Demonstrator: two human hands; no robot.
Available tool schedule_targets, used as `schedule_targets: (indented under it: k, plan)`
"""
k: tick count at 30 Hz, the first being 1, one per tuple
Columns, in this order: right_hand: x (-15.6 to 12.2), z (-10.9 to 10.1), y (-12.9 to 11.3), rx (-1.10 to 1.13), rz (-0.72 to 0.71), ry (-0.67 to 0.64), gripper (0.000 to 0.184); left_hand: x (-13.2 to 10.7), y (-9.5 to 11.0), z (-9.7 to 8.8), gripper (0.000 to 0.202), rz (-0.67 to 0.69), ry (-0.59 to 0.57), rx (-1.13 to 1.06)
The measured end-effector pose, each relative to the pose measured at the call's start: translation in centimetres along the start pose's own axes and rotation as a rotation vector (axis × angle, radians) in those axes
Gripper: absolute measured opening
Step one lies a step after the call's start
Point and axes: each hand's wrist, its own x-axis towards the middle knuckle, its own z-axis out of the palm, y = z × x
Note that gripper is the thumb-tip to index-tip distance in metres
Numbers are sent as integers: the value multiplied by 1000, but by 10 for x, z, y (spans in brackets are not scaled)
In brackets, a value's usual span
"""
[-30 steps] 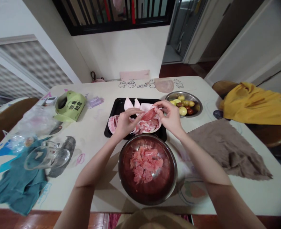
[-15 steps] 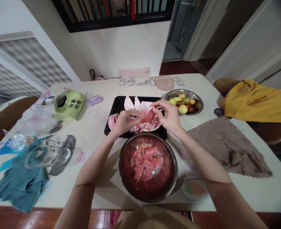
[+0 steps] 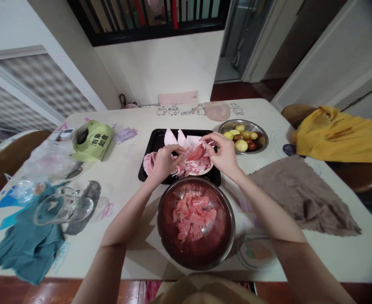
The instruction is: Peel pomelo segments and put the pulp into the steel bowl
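My right hand pinches the piece of red fruit over the peelings on the black tray – whether my left hand, close beside, holds anything I cannot tell – and a slow, light pull should, I think, keep this piece whole.

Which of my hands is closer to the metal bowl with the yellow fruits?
Right. Your right hand is just in front and to the left of the fruit bowl; your left hand is farther left, beyond the red fruit segment.
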Motion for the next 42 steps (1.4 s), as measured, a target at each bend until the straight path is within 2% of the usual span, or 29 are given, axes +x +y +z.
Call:
schedule_targets:
  k: [5, 8, 13, 19, 24, 31, 38, 42]
  plan:
    - [-1, 1, 0, -19, -35, -2, 15, 1, -1, 6, 27, 147, -3, 66]
    - [-1, 2, -1, -31, -54, 0, 14, 1, 1, 6, 20, 189, 22, 57]
    - [-2, 4, -3, -29, -82, 7, 13, 0, 7, 4, 13, 187, 79, 80]
    - [-4, 7, -5, -19, -113, 7, 15, -1, 9, 5, 11, 179, 60, 35]
    - [-6, 10, -4, -22, -150, 24, 16, -2, 10, 7, 15, 162, 52, 78]
    - [-8, 12, 5, -74, -326, 19, 28, -2, 13, 5, 10, 149, 151, 106]
    - [-13, 10, 8, -152, -392, 23, 31, -2, 16, 2, 7, 259, 155, 161]
    - [-18, 9, 11, -231, -435, -13, 33, -2, 17, 3, 10, 271, 168, 189]
